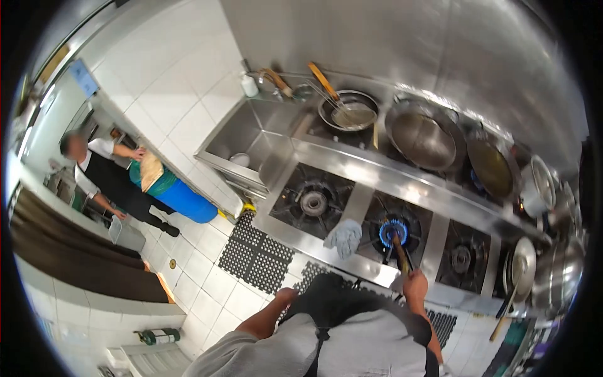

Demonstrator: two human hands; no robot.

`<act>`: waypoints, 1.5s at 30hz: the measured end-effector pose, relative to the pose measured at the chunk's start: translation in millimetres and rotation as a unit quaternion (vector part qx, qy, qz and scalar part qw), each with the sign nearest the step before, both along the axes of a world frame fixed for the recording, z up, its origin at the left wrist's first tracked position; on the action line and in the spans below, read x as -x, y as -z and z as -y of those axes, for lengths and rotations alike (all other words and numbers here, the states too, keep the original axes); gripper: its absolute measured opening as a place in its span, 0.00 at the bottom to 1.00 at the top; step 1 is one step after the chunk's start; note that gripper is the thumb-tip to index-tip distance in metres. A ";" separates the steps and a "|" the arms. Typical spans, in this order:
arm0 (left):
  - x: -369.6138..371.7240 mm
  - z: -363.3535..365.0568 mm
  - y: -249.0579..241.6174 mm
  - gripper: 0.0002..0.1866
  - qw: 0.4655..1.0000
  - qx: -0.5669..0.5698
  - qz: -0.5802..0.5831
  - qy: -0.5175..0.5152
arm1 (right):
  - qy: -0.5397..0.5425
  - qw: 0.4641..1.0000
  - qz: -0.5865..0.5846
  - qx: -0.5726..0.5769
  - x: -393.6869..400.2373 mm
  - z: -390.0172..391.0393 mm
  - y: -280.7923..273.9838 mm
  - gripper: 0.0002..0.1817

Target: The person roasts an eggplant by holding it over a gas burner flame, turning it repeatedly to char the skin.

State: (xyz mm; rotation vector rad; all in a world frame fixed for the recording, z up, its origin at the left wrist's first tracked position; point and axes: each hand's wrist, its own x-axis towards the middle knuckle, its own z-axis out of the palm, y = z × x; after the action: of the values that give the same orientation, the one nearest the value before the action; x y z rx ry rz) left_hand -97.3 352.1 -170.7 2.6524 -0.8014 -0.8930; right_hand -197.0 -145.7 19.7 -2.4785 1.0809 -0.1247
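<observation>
My right hand (pixel 415 286) grips a wooden-handled tool (pixel 399 250) whose tip reaches into the blue flame of the lit middle burner (pixel 393 232). My left hand (pixel 287 295) hangs at my waist by the stove's front edge, fingers curled, with nothing visible in it. A pale cloth (pixel 343 237) lies on the steel strip between the left burner (pixel 312 202) and the lit one.
Woks (pixel 422 138) and pans (pixel 492 167) fill the rear burners, pots (pixel 559 271) stand at the right. A sink (pixel 248 135) sits left of the stove. Black mats (pixel 254 255) cover the floor. Another person (pixel 103 178) stands far left beside a blue drum (pixel 185 200).
</observation>
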 end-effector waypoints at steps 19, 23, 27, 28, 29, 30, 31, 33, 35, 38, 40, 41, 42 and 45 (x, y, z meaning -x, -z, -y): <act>0.5 -0.8 0.0 0.14 0.992 0.121 0.006 -0.021 | -0.014 1.000 0.011 0.025 -3.1 2.5 -5.9 0.08; -0.6 -7.3 34.9 0.21 0.947 0.146 -0.153 -0.241 | -0.020 0.999 0.010 0.027 -3.5 5.3 -2.0 0.08; -5.7 -3.1 32.8 0.24 0.956 0.105 -0.159 -0.223 | -0.024 0.999 0.009 0.031 -3.4 8.7 1.6 0.09; -4.8 -3.6 32.3 0.24 0.957 0.123 -0.149 -0.216 | -0.027 0.999 0.012 0.035 -3.5 9.7 3.1 0.09; -4.0 -4.0 31.7 0.25 0.958 0.141 -0.140 -0.208 | -0.029 0.999 0.014 0.039 -3.3 10.7 4.3 0.09; -3.9 -5.4 36.2 0.25 0.958 0.138 -0.138 -0.207 | -0.028 0.999 0.018 0.035 -3.6 11.0 3.7 0.09; -5.0 -5.6 41.3 0.25 0.959 0.135 -0.137 -0.206 | -0.026 0.999 0.021 0.032 -4.1 11.3 3.1 0.09; -6.2 -5.6 48.0 0.25 0.962 0.128 -0.134 -0.200 | -0.025 0.999 0.024 0.027 -5.3 12.4 2.6 0.09; -6.6 -6.0 51.5 0.24 0.966 0.120 -0.130 -0.190 | -0.024 0.999 0.022 0.023 -6.5 13.3 3.2 0.10; -9.5 -1.0 45.4 0.24 0.995 0.083 -0.041 -0.048 | -0.003 1.000 0.012 -0.018 -9.0 11.4 -5.8 0.11; -8.3 -2.2 49.6 0.23 0.978 0.096 -0.109 -0.150 | -0.005 0.999 0.024 -0.025 -10.3 12.1 -9.9 0.11; -8.9 -2.8 51.6 0.23 0.964 0.102 -0.142 -0.200 | -0.007 0.999 0.031 -0.028 -11.6 12.2 -11.4 0.11; -8.2 -6.3 57.0 0.23 0.964 0.113 -0.141 -0.196 | -0.004 0.999 0.036 -0.034 -12.7 12.4 -12.5 0.11; -6.0 -12.7 64.4 0.23 0.959 0.140 -0.145 -0.199 | 0.003 0.998 0.040 -0.045 -13.8 14.1 -12.8 0.12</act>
State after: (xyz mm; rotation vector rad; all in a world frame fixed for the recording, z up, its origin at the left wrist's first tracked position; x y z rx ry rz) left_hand -91.3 364.8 -235.1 2.2464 -0.2822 -0.9441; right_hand -183.2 -159.7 32.5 -2.3688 1.0390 -0.1715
